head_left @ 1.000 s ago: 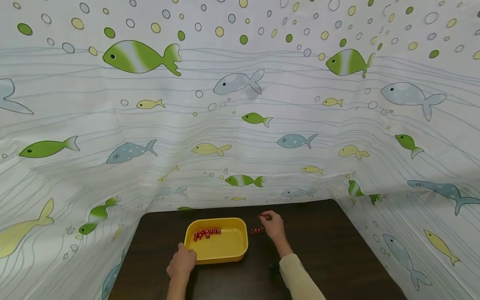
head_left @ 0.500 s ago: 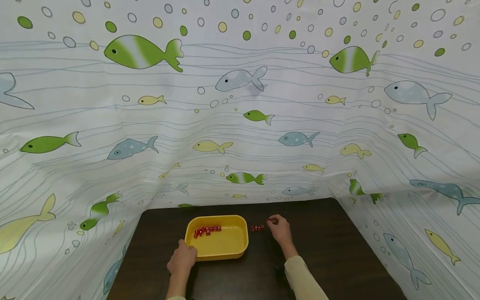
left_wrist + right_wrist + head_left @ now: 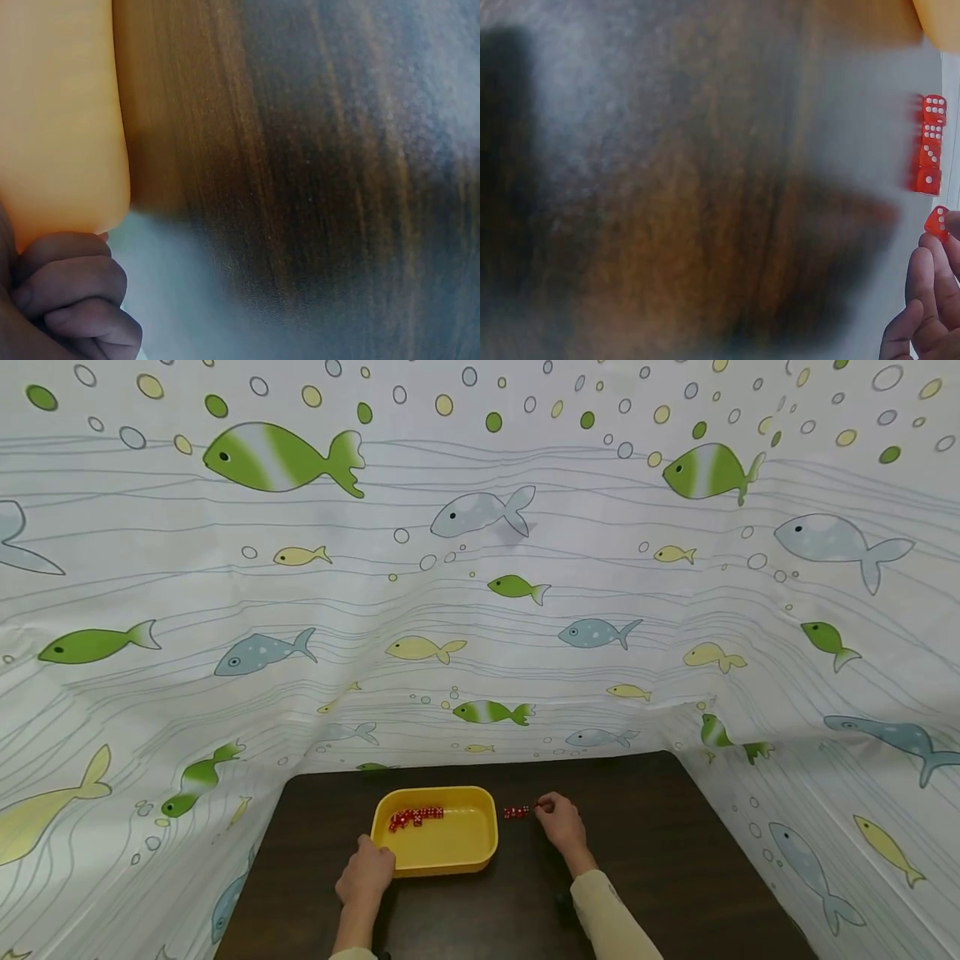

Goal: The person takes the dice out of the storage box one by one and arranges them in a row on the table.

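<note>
My left hand [image 3: 366, 870] grips the near left corner of a yellow plastic tray [image 3: 450, 867]. In the left wrist view its fingers [image 3: 75, 285] are curled against the tray's end [image 3: 64, 127]. A cluster of red dice [image 3: 415, 818] with white pips lies inside the tray, towards its far left. Right of the tray, a short row of red dice [image 3: 516, 812] stands on the table. My right hand [image 3: 562, 825] pinches a single red die [image 3: 937, 222] between thumb and finger. That die sits just beyond the right end of the row [image 3: 930, 154], with a small gap between.
The dark wood-grain table [image 3: 645, 860] has its far edge against a white fish-print curtain [image 3: 480, 677]. This curtain also hangs along both sides of the table.
My right hand has moved right with its die, from behind the row to the row's right end, and slightly towards me. The left hand stays on the tray. The head view has shifted slightly.
</note>
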A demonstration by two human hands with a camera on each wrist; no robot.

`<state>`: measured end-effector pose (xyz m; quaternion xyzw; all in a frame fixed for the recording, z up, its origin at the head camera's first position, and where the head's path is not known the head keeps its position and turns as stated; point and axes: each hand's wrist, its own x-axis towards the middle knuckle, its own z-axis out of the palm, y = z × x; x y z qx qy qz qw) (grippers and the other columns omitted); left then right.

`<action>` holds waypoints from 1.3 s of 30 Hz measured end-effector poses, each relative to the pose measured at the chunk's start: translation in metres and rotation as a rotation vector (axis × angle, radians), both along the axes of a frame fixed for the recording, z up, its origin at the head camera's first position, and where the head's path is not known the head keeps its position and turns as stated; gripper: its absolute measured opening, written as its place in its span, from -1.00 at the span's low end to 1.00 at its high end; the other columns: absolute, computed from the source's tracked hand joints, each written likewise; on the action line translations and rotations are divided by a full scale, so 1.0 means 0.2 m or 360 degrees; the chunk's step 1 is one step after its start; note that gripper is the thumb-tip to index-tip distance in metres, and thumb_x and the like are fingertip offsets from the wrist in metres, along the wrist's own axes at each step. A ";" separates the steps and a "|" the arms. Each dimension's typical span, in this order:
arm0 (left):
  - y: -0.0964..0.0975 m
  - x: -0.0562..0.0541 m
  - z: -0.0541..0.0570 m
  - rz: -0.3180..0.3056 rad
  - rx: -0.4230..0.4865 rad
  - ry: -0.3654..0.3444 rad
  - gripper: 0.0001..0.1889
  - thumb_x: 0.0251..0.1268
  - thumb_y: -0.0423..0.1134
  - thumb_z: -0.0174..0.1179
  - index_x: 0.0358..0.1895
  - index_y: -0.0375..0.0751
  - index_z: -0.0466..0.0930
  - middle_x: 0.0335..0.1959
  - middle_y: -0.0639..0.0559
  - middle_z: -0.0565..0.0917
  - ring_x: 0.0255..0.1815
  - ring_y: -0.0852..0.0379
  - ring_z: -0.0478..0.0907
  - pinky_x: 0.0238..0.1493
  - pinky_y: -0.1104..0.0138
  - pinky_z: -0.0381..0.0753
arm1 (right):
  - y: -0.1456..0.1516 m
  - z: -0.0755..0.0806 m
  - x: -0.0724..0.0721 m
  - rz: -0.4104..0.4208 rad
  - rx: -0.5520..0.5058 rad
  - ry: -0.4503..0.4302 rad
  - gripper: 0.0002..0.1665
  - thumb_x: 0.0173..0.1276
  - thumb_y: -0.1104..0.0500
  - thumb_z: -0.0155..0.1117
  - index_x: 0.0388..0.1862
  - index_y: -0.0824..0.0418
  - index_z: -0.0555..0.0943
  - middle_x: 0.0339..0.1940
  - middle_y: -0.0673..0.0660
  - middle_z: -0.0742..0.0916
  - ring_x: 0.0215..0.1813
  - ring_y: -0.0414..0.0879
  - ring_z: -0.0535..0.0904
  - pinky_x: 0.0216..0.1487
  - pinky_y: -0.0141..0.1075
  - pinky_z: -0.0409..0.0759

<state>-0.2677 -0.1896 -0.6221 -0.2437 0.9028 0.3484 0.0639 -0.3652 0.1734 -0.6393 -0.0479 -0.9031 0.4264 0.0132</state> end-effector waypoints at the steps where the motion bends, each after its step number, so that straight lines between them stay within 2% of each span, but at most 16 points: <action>1: 0.00 0.00 0.00 0.0000 -0.0002 -0.0001 -0.48 0.53 -0.17 -0.03 0.37 -0.48 0.27 -0.39 -0.20 0.50 -0.42 -0.11 0.48 -0.28 0.05 0.40 | 0.00 0.00 0.00 0.0004 0.0006 -0.0008 -0.78 0.57 0.10 0.33 0.08 0.13 0.73 -0.08 0.11 0.79 -0.24 -0.07 0.66 -0.25 -0.10 0.59; 10: 0.00 0.02 -0.01 -0.0018 -0.0015 0.0079 -0.44 0.58 -0.15 -0.03 0.41 -0.52 0.24 -0.39 -0.21 0.49 -0.43 -0.12 0.46 -0.31 0.07 0.39 | -0.01 -0.04 -0.03 0.0049 0.0135 -0.0020 -0.78 0.56 0.09 0.34 0.08 0.11 0.73 -0.11 0.06 0.77 -0.31 -0.09 0.60 -0.28 -0.12 0.54; 20: -0.01 0.00 0.00 -0.0003 0.0003 0.0099 -0.53 0.54 -0.16 -0.06 0.30 -0.47 0.29 -0.40 -0.19 0.47 -0.45 -0.11 0.45 -0.31 0.07 0.38 | -0.01 -0.02 -0.05 0.0090 0.0171 -0.0011 -0.77 0.56 0.10 0.34 0.09 0.13 0.73 -0.10 0.08 0.78 -0.29 -0.09 0.62 -0.27 -0.09 0.56; 30: 0.01 0.01 0.00 -0.0011 0.0004 0.0089 -0.51 0.54 -0.17 -0.01 0.31 -0.49 0.29 -0.39 -0.21 0.48 -0.43 -0.12 0.47 -0.29 0.07 0.40 | -0.01 -0.04 -0.04 0.0074 0.0227 -0.0027 -0.78 0.56 0.08 0.35 0.09 0.07 0.73 -0.14 0.03 0.77 -0.33 -0.11 0.59 -0.29 -0.14 0.51; 35: 0.00 0.01 0.00 -0.0004 0.0016 0.0078 -0.50 0.54 -0.16 0.00 0.33 -0.48 0.28 -0.38 -0.22 0.49 -0.42 -0.12 0.47 -0.28 0.06 0.41 | -0.02 -0.03 -0.03 0.0074 0.0215 -0.0007 -0.74 0.56 0.07 0.35 0.15 0.08 0.70 -0.11 0.06 0.77 -0.32 -0.09 0.60 -0.28 -0.11 0.51; 39: -0.01 0.01 -0.01 -0.0004 0.0008 0.0073 -0.50 0.53 -0.15 0.00 0.32 -0.47 0.28 -0.37 -0.22 0.49 -0.42 -0.13 0.47 -0.28 0.05 0.42 | -0.04 0.00 -0.03 0.0038 0.0223 0.0063 -0.69 0.55 0.06 0.37 0.19 0.09 0.71 -0.04 0.08 0.78 -0.26 -0.08 0.64 -0.23 -0.05 0.57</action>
